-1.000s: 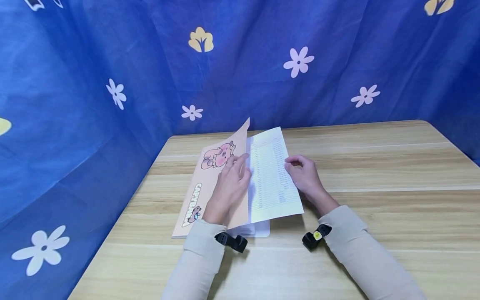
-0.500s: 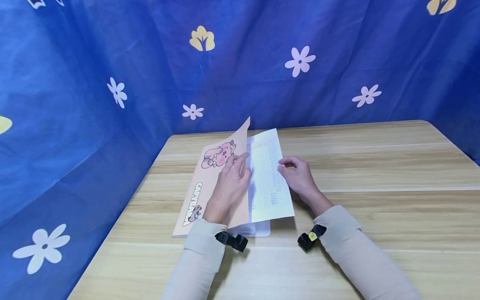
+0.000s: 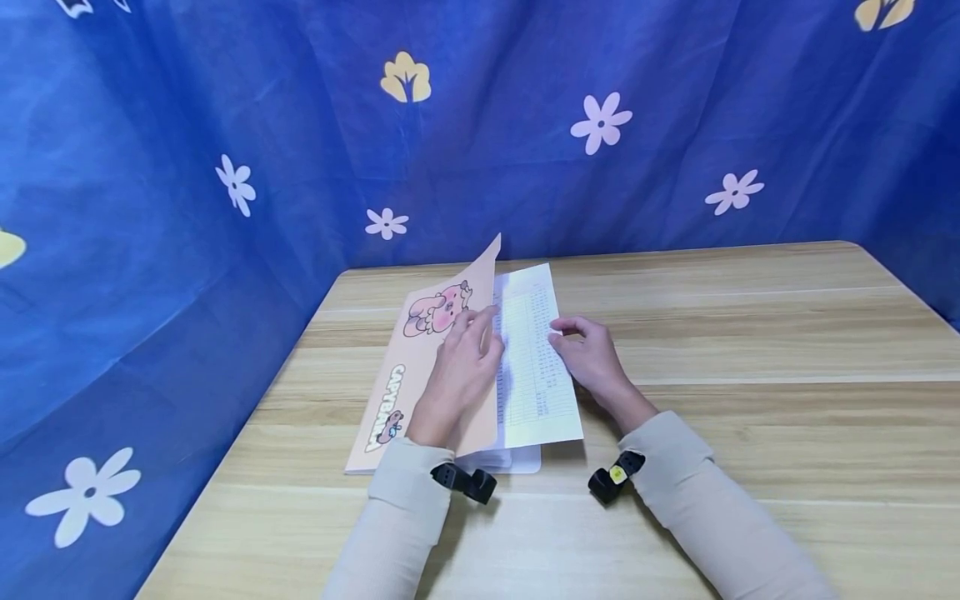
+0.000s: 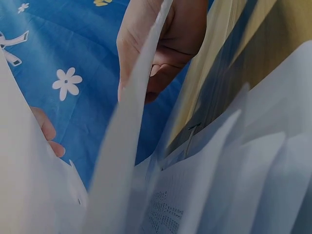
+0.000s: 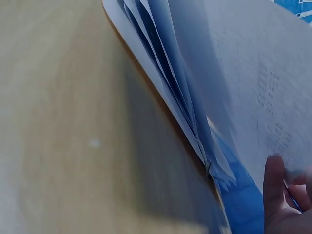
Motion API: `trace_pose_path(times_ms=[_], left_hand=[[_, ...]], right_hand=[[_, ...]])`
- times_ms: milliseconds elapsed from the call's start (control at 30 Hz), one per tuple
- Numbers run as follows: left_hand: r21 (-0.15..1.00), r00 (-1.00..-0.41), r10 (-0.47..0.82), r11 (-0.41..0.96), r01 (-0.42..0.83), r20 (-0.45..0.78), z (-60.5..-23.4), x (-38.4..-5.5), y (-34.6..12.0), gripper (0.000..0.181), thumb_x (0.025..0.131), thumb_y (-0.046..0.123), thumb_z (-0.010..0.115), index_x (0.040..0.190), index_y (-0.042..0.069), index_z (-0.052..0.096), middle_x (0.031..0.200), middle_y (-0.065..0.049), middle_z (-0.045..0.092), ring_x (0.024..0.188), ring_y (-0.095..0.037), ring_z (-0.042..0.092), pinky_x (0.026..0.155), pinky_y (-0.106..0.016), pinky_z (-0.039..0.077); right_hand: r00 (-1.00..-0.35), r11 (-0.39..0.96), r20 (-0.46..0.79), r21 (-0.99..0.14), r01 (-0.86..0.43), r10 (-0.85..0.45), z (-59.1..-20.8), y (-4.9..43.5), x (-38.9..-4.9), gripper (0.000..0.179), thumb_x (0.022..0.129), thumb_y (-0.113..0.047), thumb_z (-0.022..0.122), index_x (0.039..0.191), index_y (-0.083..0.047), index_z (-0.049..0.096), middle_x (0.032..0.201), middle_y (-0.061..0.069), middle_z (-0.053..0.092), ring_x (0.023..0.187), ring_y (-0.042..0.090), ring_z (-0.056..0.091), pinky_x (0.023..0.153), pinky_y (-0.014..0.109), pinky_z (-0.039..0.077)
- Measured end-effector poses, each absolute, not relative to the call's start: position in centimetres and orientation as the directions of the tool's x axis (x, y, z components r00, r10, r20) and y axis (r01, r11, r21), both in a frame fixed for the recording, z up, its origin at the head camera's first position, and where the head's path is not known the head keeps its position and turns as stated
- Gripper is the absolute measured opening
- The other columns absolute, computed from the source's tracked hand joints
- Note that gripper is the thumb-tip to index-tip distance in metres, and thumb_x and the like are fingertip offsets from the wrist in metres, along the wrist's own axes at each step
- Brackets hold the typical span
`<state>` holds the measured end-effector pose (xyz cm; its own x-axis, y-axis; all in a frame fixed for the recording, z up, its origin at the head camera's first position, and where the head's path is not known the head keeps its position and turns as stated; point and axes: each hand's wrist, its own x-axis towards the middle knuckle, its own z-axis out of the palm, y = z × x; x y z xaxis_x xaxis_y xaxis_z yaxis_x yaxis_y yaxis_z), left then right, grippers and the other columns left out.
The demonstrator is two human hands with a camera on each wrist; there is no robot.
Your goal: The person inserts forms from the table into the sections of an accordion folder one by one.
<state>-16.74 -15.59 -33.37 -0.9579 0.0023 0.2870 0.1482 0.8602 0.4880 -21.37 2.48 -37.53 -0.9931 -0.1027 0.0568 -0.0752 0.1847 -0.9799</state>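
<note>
A pink folder (image 3: 416,358) with a capybara cartoon lies on the table with its cover partly raised. My left hand (image 3: 459,367) rests on the outside of that cover. Its fingertips (image 4: 45,127) show past the cover's edge in the left wrist view. My right hand (image 3: 588,354) pinches the right edge of a printed paper sheet (image 3: 536,400) between thumb and fingers. The sheet's left part is hidden behind the raised cover. Several pale leaves (image 5: 161,53) fan out inside the folder in the right wrist view.
A wooden table (image 3: 750,417) carries the folder toward its left side. Behind it hangs a blue curtain (image 3: 487,158) with flowers. Black wrist straps with cameras (image 3: 467,483) sit on both light sleeves (image 3: 720,500).
My right hand has moved left with the sheet, so less of the sheet shows beside the cover. My left hand and the folder stay nearly where they were.
</note>
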Motion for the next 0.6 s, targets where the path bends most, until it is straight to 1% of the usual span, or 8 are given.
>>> trace_pose_path(times_ms=[267,500,600], left_hand=[[0.485,-0.954,0.009,0.860,0.160,0.299,-33.4,-16.8,-15.7,0.047,0.095,0.037,0.039,0.140,0.025,0.045,0.133,-0.006,0.045,0.118,-0.032,0.052,0.102,-0.047,0.040],[0.486,-0.957,0.001,0.862,0.148,0.290,-33.4,-16.8,-15.7,0.046,0.095,0.033,0.042,0.140,0.026,0.045,0.135,-0.006,0.044,0.117,-0.033,0.052,0.102,-0.048,0.040],[0.486,-0.958,0.001,0.862,0.146,0.285,-33.4,-16.7,-15.7,0.046,0.095,0.034,0.042,0.140,0.026,0.044,0.136,-0.006,0.044,0.118,-0.033,0.052,0.102,-0.048,0.040]], right_hand=[[-0.997,0.176,0.038,-0.983,-0.049,-0.067,-37.7,2.4,-21.6,0.026,0.089,-0.016,0.062,0.113,-0.008,0.064,0.114,0.010,0.058,0.090,0.021,0.064,0.074,0.028,0.053],[-0.998,0.157,0.042,-0.986,-0.048,-0.046,-37.9,1.8,-21.5,0.025,0.087,-0.014,0.063,0.111,-0.008,0.065,0.112,0.010,0.059,0.088,0.021,0.063,0.073,0.027,0.052],[-0.998,0.162,0.046,-0.985,-0.053,-0.047,-37.9,1.4,-21.4,0.026,0.087,-0.014,0.063,0.112,-0.007,0.065,0.113,0.011,0.059,0.088,0.021,0.063,0.074,0.027,0.052]])
